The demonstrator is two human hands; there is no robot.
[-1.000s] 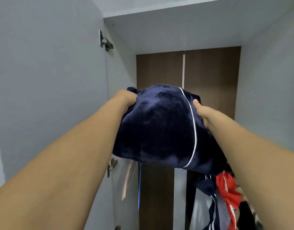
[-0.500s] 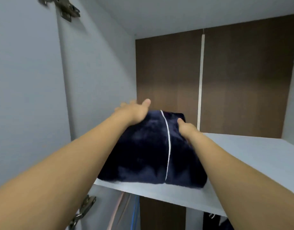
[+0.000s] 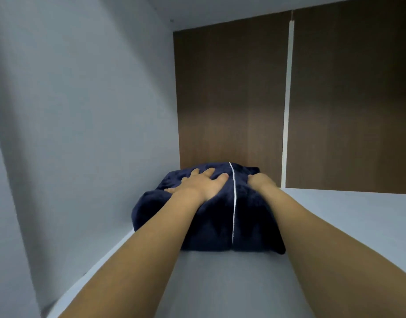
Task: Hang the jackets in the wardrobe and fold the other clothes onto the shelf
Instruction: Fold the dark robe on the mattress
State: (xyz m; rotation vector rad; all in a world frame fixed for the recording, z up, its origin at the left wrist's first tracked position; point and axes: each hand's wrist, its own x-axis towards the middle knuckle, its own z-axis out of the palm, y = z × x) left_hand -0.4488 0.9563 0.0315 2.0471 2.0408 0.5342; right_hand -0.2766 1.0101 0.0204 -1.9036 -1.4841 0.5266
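Pressing down a folded navy garment (image 3: pixel 211 212) with a white piping line, which lies on the wardrobe shelf (image 3: pixel 335 226) near the left wall (image 3: pixel 82 134) and close to the brown back panel (image 3: pixel 231 99). Left hand (image 3: pixel 202 184), fingers spread and straight, rests flat on top; right hand (image 3: pixel 261 182) bears on the far right edge, but whether its grip is curled into the cloth cannot be told. Placement appears nearly done; next, both hands should lift off without disturbing the fold.
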